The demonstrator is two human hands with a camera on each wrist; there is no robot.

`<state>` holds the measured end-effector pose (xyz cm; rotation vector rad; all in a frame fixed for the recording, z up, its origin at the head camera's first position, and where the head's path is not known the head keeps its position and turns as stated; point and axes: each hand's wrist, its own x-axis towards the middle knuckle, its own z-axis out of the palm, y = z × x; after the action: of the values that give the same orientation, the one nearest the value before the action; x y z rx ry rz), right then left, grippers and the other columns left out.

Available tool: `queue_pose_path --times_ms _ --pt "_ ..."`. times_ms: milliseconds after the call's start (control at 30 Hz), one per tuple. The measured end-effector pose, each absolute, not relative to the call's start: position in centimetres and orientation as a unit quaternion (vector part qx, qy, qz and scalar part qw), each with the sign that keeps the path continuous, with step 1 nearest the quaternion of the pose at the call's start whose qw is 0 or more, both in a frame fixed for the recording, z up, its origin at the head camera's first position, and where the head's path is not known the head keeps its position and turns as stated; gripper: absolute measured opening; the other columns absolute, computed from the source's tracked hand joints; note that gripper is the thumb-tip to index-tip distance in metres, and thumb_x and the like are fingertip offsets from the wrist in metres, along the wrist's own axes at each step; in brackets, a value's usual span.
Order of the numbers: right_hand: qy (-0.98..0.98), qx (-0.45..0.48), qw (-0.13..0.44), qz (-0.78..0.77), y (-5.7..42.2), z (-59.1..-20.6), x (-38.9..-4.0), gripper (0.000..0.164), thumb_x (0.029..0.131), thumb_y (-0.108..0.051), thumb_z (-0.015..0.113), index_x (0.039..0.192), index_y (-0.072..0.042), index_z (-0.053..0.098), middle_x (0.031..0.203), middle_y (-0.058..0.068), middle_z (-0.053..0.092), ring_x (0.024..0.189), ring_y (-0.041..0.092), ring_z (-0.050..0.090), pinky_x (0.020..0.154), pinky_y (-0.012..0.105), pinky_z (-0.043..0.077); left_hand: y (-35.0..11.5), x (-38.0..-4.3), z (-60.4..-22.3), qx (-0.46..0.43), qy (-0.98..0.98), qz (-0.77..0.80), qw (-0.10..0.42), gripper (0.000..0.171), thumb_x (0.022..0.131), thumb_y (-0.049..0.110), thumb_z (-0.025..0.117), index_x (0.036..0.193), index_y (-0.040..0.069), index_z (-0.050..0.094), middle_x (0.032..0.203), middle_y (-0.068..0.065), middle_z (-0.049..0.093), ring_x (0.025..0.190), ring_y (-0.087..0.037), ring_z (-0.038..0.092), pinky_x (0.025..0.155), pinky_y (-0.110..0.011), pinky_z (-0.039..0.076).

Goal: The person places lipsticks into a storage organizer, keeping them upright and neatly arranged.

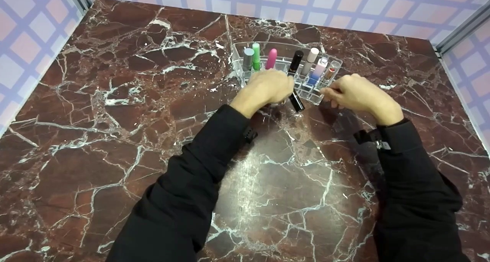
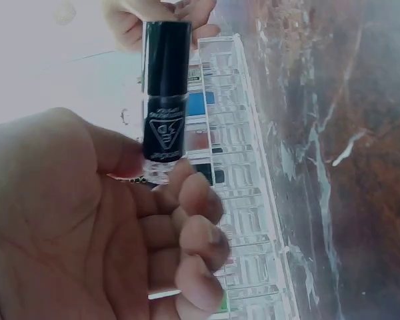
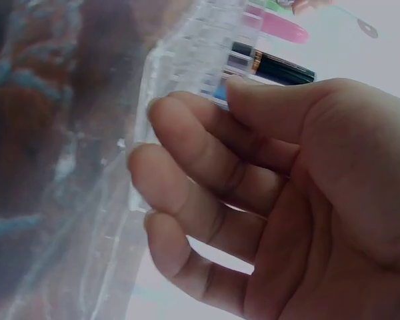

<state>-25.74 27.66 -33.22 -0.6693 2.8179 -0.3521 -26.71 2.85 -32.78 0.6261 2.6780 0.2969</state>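
Note:
My left hand [image 1: 268, 86] pinches a black lipstick tube [image 2: 165, 93] between thumb and fingers, by its clear end. In the head view the tube slants at the front of a clear cosmetics organizer [image 1: 241, 72]. At the organizer's right front corner, my right hand [image 1: 358, 93] has its fingers curled against the edge. The right wrist view shows the right hand's bent fingers [image 3: 167, 180] over the clear rim. In the organizer stand a grey tube [image 1: 248, 59], a green tube [image 1: 256, 55], a pink tube [image 1: 271, 59] and a black tube [image 1: 296, 61].
Towards the organizer's right end stand a white-capped tube [image 1: 312, 57], a pink and blue tube [image 1: 318, 68] and a small tube with a red top [image 1: 330, 72]. Below lies a dark red marbled table [image 1: 115, 158]. Checked walls [image 1: 344, 5] border it.

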Motion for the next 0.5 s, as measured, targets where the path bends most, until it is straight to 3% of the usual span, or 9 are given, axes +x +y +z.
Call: queue_pose_path --times_ms 233,500 --pt "0.937 -0.252 0.085 -0.226 27.1 -32.6 -25.4 0.047 0.11 -0.042 0.048 0.097 -0.004 0.071 0.074 0.005 0.072 0.063 0.026 0.069 0.059 0.028 0.054 3.2 -26.6 -32.7 0.172 0.957 0.208 0.108 0.049 0.113 0.04 0.016 0.087 0.021 0.051 0.075 0.004 0.046 0.058 -0.011 0.042 0.054 -0.025 0.037" --pt "0.903 -0.281 0.142 -0.291 26.5 -32.6 -25.2 0.037 0.111 -0.036 0.049 0.121 -0.004 0.064 0.084 0.011 0.071 0.069 0.023 0.068 0.063 0.035 0.059 3.6 -26.5 -32.9 0.169 0.951 0.256 0.032 0.047 0.113 0.042 0.017 0.11 0.015 0.056 0.092 0.0 0.053 0.079 -0.017 0.054 0.069 -0.029 0.047"
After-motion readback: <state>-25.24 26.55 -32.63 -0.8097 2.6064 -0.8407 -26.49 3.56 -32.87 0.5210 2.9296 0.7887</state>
